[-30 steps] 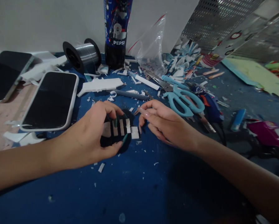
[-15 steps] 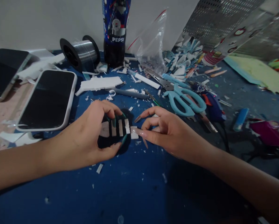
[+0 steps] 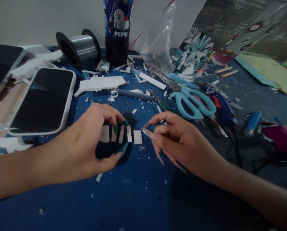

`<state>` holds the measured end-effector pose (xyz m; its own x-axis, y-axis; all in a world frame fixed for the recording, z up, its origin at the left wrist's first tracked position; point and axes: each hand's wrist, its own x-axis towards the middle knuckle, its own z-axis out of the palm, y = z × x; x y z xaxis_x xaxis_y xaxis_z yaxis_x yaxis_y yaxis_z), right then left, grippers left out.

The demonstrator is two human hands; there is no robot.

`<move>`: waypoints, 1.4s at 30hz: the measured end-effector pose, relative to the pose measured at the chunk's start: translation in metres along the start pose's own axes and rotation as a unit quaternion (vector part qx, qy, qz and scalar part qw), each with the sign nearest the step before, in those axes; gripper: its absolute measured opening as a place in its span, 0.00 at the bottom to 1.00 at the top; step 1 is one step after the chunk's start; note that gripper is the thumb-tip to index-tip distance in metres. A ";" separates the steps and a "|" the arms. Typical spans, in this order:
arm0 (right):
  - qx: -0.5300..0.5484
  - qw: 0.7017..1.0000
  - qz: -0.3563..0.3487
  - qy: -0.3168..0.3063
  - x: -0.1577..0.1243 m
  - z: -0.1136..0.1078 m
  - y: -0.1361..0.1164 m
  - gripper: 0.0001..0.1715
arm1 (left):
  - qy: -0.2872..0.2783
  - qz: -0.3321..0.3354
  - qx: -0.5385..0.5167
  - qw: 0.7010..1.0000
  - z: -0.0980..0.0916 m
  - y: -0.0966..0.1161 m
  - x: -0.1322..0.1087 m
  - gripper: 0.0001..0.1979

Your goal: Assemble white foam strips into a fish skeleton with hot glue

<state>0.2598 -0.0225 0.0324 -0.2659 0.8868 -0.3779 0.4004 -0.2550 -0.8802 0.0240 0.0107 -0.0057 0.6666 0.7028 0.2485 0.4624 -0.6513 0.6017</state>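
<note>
A row of small white foam-like pieces lies on the blue tabletop: a rounded one (image 3: pixel 104 134), several thin strips (image 3: pixel 121 134) and a squarish block (image 3: pixel 138 137) at the right end. My left hand (image 3: pixel 93 141), with long teal nails, arches over the left part of the row; thumb and fingers stand apart on either side of the strips, and the palm hides some of the surface. My right hand (image 3: pixel 177 138) is beside the block's right edge, thumb and index nails brought together near its upper corner. Whether something tiny sits between those nails I cannot make out.
Behind the hands lie blue-handled scissors (image 3: pixel 193 102), a grey pen-like tool (image 3: pixel 134 94), a white pen (image 3: pixel 153 81) and a white foam sheet (image 3: pixel 101 82). Farther around are a phone (image 3: pixel 44 101), a wire spool (image 3: pixel 79 48), a Pepsi bottle (image 3: pixel 117 35) and a plastic bag (image 3: pixel 158 41).
My right hand has drawn slightly right, off the squarish block, and its thumb and index tips have come together. A gap now shows between block and strips. The view has shifted slightly.
</note>
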 end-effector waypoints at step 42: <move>-0.084 0.995 -0.050 0.018 -0.002 0.005 0.011 0.09 | -0.034 0.065 0.032 0.997 -0.003 0.005 0.001 0.17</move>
<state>0.2602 -0.0292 0.0224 -0.2819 0.9182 -0.2784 0.5151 -0.0999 -0.8513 0.0251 0.0093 -0.0003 0.7605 0.5920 0.2668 0.4053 -0.7538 0.5172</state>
